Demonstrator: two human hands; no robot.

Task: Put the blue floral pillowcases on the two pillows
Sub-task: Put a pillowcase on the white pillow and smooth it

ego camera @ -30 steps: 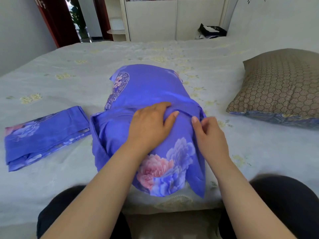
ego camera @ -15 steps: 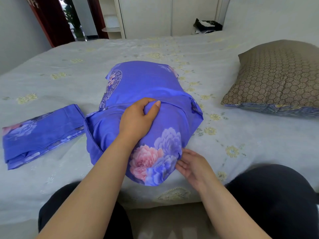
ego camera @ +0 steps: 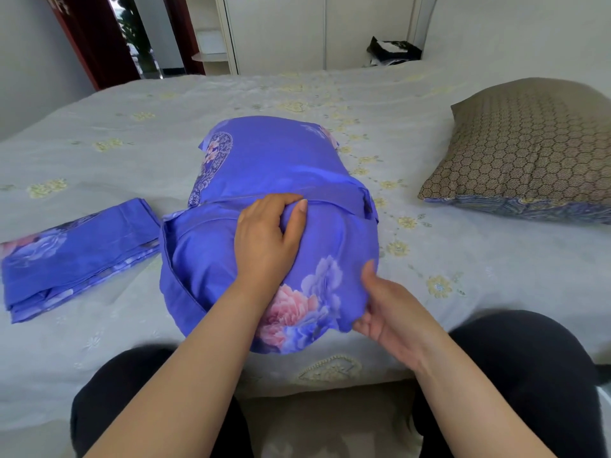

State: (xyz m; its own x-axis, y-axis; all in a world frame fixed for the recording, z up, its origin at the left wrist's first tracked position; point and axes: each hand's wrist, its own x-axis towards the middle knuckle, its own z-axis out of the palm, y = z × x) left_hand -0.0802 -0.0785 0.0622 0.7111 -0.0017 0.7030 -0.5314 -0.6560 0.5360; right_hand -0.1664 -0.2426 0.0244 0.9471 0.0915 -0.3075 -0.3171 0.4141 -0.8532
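While the left hand [ego camera: 267, 239] lies on top of the covered pillow [ego camera: 264, 166], its fingers curl over a fold of blue cloth at the flap seam and its thumb points away along the top, so it grips the fabric there. Under and around that hand lies the pillowcase [ego camera: 205, 259], blue with pink and pale flowers, already drawn over the pillow; its open end hangs loose on the side nearest the person, with a thick hem running down just left of the left wrist. At the near right corner of the case the right hand [ego camera: 383, 309] is turned palm up, thumb raised against the side of the cloth and fingers tucked beneath the floral corner, which it holds. Both hands are thus closed on the same case, well apart from each other, one on top and one at the lower edge.

Well to the left of the left hand a second pillowcase [ego camera: 76, 256] lies folded flat on the bed [ego camera: 496, 259], just beside the loose hem of the first. Far to the right of the right hand a bare pillow [ego camera: 529, 150] rests on the bed, brown with a honeycomb pattern, a strip of blue patterned cloth showing along its near edge. Below both forearms the person's dark trousers [ego camera: 529, 375] show at the bed's edge. Beyond the hands, past the far side of the bed, stands a white wardrobe [ego camera: 324, 28], with a dark bag [ego camera: 393, 49] beside it.
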